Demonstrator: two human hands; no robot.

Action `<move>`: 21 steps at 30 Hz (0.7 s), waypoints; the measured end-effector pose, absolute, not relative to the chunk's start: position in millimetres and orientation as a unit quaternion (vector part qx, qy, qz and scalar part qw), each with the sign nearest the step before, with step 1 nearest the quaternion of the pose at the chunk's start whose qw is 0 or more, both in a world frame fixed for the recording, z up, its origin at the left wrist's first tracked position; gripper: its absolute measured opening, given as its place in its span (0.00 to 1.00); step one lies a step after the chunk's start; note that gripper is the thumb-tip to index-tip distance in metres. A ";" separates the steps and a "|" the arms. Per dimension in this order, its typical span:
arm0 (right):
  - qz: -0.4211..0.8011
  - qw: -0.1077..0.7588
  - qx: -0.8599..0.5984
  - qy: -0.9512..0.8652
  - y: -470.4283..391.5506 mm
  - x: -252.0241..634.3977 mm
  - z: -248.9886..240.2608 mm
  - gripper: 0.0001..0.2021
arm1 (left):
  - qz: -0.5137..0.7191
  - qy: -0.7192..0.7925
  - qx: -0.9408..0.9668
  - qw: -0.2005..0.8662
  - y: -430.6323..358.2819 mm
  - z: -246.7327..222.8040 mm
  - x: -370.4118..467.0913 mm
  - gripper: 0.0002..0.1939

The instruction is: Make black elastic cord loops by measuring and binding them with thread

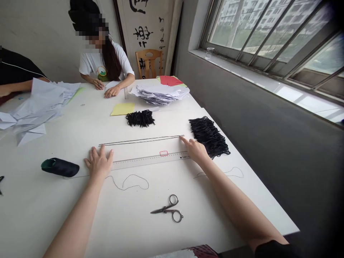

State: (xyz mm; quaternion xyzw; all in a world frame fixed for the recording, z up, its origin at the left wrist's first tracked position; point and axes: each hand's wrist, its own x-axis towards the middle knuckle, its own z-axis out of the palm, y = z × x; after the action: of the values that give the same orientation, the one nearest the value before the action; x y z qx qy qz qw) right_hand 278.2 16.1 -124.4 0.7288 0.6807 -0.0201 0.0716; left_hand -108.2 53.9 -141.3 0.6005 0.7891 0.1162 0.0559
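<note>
Two dark cords (142, 140) lie nearly parallel across the white table. My left hand (99, 161) is spread flat, a fingertip at their left end, its palm by the left end of a clear ruler (150, 161). With the index finger stretched out, my right hand (195, 148) touches the cords' right end and rests above the ruler's right end. A small red-outlined piece (163, 153) sits on the ruler's upper edge. Thin dark thread (147, 184) curls below the ruler. A dark thread spool (60, 167) lies left of my left hand. Neither hand grips anything.
Scissors (169, 209) lie near the front. Black cord bundles (140, 118) (209, 136) lie beyond and right. Paper piles (159, 94) (40, 107), a yellow sheet (122, 109) and a red sheet (170, 80) are farther back. A person (107, 64) sits across; another is at left.
</note>
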 end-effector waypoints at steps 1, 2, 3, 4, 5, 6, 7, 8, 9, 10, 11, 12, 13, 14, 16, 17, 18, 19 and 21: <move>-0.023 0.073 0.730 0.679 16.4 278.2 -124.0 0.34 | 0.115 0.789 0.601 0.055 53.9 -140.9 -107.7 0.37; -0.025 0.073 0.731 0.678 16.8 278.1 -123.8 0.34 | 0.113 0.790 0.600 0.054 54.1 -140.2 -107.1 0.38; -0.026 0.073 0.733 0.676 17.1 278.1 -123.8 0.34 | 0.112 0.792 0.598 0.054 54.3 -139.5 -106.5 0.38; -0.028 0.073 0.734 0.675 17.5 278.1 -124.0 0.34 | 0.110 0.793 0.596 0.054 54.7 -138.9 -105.9 0.38; -0.029 0.073 0.735 0.674 17.8 278.1 -124.3 0.34 | 0.107 0.795 0.594 0.056 55.1 -138.5 -105.4 0.38; -0.030 0.073 0.735 0.673 18.1 278.1 -124.6 0.33 | 0.105 0.796 0.593 0.058 55.5 -138.3 -105.0 0.38; -0.030 0.073 0.736 0.672 18.3 278.1 -124.9 0.34 | 0.103 0.798 0.592 0.059 55.9 -138.4 -104.8 0.38; -0.030 0.072 0.736 0.672 18.4 278.1 -125.0 0.34 | 0.102 0.798 0.591 0.058 56.2 -138.6 -104.7 0.38; -0.029 0.072 0.736 0.672 18.4 278.1 -125.1 0.34 | 0.102 0.799 0.590 0.057 56.5 -139.0 -104.7 0.38; -0.029 0.071 0.736 0.673 18.3 278.1 -125.0 0.34 | 0.103 0.799 0.590 0.056 56.7 -139.4 -104.8 0.38; -0.029 0.069 0.735 0.674 18.2 278.0 -124.9 0.34 | 0.104 0.799 0.589 0.054 56.9 -139.8 -104.9 0.38; -0.029 0.068 0.735 0.674 18.1 277.9 -124.9 0.34 | 0.105 0.800 0.589 0.053 56.9 -140.1 -105.0 0.38; -0.029 0.066 0.734 0.675 18.0 277.8 -125.2 0.34 | 0.106 0.800 0.588 0.052 56.9 -140.3 -105.0 0.38; -0.028 0.064 0.734 0.675 18.1 277.8 -125.6 0.34 | 0.105 0.800 0.588 0.052 56.9 -140.4 -105.0 0.37; -0.028 0.060 0.735 0.675 18.3 278.2 -127.3 0.33 | 0.104 0.800 0.588 0.052 56.7 -140.5 -105.0 0.37; -0.027 0.057 0.735 0.675 18.4 278.7 -128.4 0.33 | 0.103 0.800 0.588 0.051 56.6 -140.6 -105.0 0.37; -0.027 0.054 0.735 0.675 18.3 279.4 -129.3 0.32 | 0.103 0.800 0.588 0.050 56.4 -140.7 -105.1 0.37; -0.028 0.049 0.735 0.675 18.1 280.2 -129.9 0.31 | 0.102 0.800 0.589 0.048 56.2 -140.8 -105.3 0.36; -0.027 0.039 0.739 0.672 17.0 281.7 -129.5 0.29 | 0.104 0.800 0.589 0.048 55.7 -141.2 -105.7 0.37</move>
State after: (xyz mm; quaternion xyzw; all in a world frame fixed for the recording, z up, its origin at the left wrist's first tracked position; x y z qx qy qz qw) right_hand 281.7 17.0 -129.5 0.7389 0.6721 -0.0273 0.0389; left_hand -105.7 55.7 -141.2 0.5887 0.8003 0.1035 0.0477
